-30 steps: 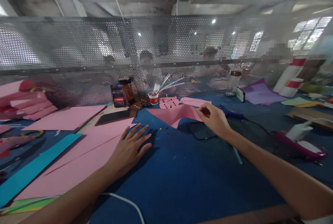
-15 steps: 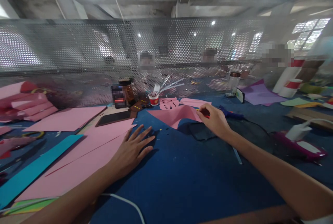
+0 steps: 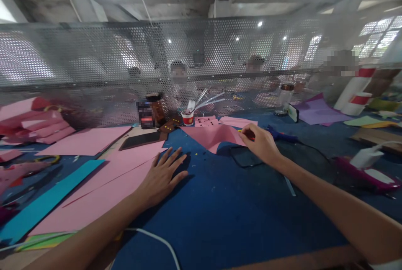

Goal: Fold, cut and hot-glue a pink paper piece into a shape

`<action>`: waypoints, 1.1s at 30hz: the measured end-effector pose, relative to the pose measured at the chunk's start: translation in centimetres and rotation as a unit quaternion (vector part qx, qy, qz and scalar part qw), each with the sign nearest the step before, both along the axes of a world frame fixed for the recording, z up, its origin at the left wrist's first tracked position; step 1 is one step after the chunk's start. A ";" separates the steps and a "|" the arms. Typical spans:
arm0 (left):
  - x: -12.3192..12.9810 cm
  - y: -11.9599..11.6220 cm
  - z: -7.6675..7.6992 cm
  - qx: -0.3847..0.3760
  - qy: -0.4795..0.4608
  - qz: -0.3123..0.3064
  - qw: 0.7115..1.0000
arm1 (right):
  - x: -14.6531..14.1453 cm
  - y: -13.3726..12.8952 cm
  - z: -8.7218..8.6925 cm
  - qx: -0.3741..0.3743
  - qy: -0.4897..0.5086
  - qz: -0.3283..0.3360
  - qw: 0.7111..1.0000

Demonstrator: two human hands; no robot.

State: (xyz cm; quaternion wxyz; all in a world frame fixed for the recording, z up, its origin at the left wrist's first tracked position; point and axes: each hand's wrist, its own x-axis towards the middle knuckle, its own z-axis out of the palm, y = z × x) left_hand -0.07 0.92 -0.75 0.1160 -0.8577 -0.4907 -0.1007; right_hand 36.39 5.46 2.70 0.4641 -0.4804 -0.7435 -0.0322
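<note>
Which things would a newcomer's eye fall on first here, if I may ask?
Probably the curled pink sheet near the middle of the blue tabletop, its right end at the pinched fingertips of the right hand. Next might come the bright turquoise strip at the left, alongside flat pink paper whose right edge the spread left hand overlaps. At the back, a grey perforated screen spans most of the view.

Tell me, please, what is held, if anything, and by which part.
The right hand appears to pinch the curved pink paper at its right end. The left hand is spread open and holds nothing.
</note>
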 end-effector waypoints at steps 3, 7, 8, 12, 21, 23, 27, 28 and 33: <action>0.0 -0.3 0.5 0.004 -0.001 -0.017 1.000 | 0.0 -0.2 0.2 0.004 0.002 -0.001 1.000; -0.4 -0.6 0.8 0.018 -0.007 -0.022 1.000 | 0.0 -0.4 0.4 0.006 -0.007 0.000 1.000; -0.5 -0.6 0.7 0.019 -0.006 -0.020 1.000 | 0.0 -0.3 0.3 0.005 -0.011 0.000 1.000; -0.6 -0.4 0.1 0.020 -0.003 -0.013 1.000 | 0.1 -0.2 0.2 0.006 -0.013 -0.001 1.000; -0.4 -0.4 0.4 0.024 -0.020 0.001 1.000 | 0.1 -0.2 0.4 -0.002 -0.008 -0.001 1.000; -0.5 -0.3 0.1 0.018 -0.015 0.002 1.000 | 0.1 -0.2 0.4 -0.003 -0.005 0.001 1.000; -0.5 0.2 -0.1 0.012 0.000 0.002 1.000 | 0.1 -0.2 0.4 -0.003 0.001 0.001 1.000; -0.4 0.3 -0.1 0.013 0.005 -0.002 1.000 | 0.1 -0.2 0.4 -0.002 0.001 -0.001 1.000; 0.9 1.0 0.7 0.008 0.027 -0.035 0.999 | 0.1 -0.3 0.5 0.003 0.002 -0.004 1.000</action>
